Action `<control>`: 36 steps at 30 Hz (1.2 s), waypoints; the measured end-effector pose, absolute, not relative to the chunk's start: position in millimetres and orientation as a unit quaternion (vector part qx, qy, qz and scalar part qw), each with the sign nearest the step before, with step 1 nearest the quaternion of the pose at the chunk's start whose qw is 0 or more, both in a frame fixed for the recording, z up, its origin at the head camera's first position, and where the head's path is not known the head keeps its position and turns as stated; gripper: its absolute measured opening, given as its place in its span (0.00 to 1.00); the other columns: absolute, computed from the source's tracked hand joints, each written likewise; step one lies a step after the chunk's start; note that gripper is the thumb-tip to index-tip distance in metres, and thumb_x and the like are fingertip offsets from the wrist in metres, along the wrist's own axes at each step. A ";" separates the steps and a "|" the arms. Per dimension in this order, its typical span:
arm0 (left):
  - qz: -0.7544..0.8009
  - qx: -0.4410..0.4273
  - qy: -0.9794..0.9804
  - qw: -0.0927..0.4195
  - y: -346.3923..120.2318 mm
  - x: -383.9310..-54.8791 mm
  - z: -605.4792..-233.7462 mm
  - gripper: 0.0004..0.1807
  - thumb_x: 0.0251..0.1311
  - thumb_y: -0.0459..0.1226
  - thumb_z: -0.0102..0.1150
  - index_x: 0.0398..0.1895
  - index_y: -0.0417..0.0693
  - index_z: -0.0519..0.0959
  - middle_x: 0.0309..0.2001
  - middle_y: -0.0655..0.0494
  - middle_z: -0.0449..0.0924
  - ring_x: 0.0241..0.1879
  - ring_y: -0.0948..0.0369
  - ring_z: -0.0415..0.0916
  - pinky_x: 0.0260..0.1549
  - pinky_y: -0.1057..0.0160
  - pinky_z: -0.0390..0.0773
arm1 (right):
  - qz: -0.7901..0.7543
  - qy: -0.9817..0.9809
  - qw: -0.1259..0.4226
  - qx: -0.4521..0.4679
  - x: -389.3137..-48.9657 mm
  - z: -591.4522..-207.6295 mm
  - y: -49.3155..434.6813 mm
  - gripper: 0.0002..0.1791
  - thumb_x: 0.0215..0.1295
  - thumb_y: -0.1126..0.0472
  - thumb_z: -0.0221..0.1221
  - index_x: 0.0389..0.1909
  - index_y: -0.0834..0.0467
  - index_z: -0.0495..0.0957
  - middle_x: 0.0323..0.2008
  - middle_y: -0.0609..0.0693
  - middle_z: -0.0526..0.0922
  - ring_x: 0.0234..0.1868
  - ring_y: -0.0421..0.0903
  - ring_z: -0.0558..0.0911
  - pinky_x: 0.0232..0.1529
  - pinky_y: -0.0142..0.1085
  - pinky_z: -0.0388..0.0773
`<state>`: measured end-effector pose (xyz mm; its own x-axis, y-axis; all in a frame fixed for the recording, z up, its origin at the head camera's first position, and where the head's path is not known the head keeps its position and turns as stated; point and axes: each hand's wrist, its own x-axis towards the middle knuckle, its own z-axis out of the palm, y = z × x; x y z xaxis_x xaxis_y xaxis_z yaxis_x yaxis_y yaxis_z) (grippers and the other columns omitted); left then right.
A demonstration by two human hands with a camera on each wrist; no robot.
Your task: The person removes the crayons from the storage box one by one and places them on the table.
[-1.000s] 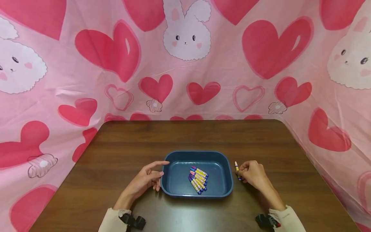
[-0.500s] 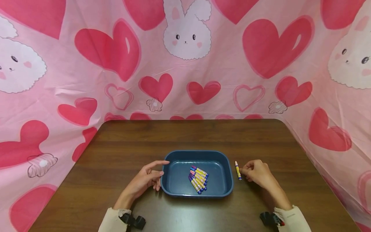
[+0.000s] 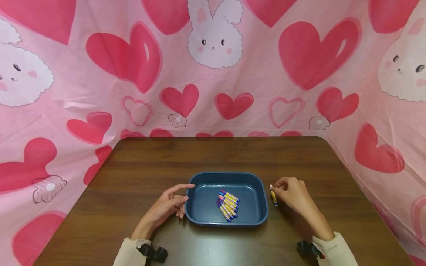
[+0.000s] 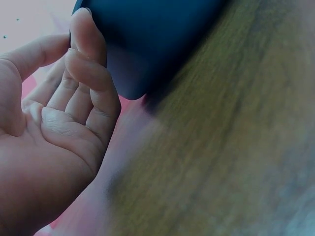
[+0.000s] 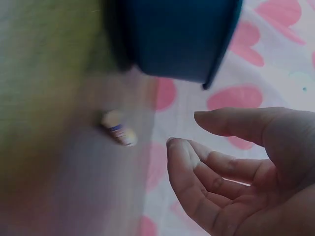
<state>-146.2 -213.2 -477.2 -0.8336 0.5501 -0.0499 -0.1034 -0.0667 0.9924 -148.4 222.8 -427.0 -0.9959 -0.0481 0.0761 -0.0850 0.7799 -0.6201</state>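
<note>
A blue tray (image 3: 209,223) stands on the table in the head view, with several yellow-wrapped crayons (image 3: 229,205) bunched inside it. My left hand (image 3: 163,207) touches the tray's left end, its index fingertip over the rim. The left wrist view shows that hand (image 4: 64,118) with loosely bent fingers against the tray wall (image 4: 147,39). Just right of the tray lies a single crayon (image 3: 274,197) with a pale tip. My right hand (image 3: 294,194) is beside its far end. In the right wrist view, thumb and fingers are apart, and the crayon (image 5: 115,128) lies outside them.
The brown wooden table (image 3: 213,155) extends around the tray. A pink cloth (image 3: 213,81) with hearts and rabbits hangs along its back and sides. Black wrist cameras (image 3: 153,254) sit at both cuffs.
My right hand has come off the single crayon, first drawing back to the right, then moving forward to its far end. The left hand, tray and bunched crayons have stayed put.
</note>
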 end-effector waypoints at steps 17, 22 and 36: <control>0.711 0.179 0.641 0.228 -213.5 -146.8 -476.9 0.26 0.75 0.34 0.48 0.73 0.38 0.61 0.22 0.54 0.79 0.20 0.60 0.79 0.23 0.66 0.75 | 0.347 -0.924 0.114 0.114 -148.9 -369.6 166.3 0.04 0.58 0.63 0.69 0.32 0.59 0.85 0.23 0.45 0.83 0.25 0.40 0.79 0.28 0.35 0.77; 0.711 0.173 0.641 0.231 -213.0 -145.6 -476.8 0.26 0.74 0.34 0.48 0.73 0.38 0.61 0.22 0.53 0.79 0.20 0.59 0.78 0.23 0.66 0.75 | 0.360 -0.919 0.101 0.126 -148.8 -366.7 149.8 0.04 0.58 0.64 0.69 0.32 0.59 0.85 0.24 0.45 0.82 0.26 0.41 0.78 0.28 0.34 0.78; 0.712 0.172 0.642 0.227 -210.9 -145.8 -475.6 0.27 0.74 0.34 0.49 0.72 0.36 0.60 0.21 0.51 0.77 0.20 0.58 0.78 0.22 0.65 0.75 | 0.363 -0.918 0.070 0.146 -155.8 -403.7 109.1 0.04 0.55 0.67 0.70 0.28 0.58 0.84 0.20 0.43 0.79 0.24 0.37 0.75 0.29 0.33 0.76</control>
<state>-145.8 -210.9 -475.6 -0.8377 0.5441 -0.0460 -0.1019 -0.0730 0.9921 -155.8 109.1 -403.7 -0.9472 -0.2178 0.2353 -0.3198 0.6939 -0.6451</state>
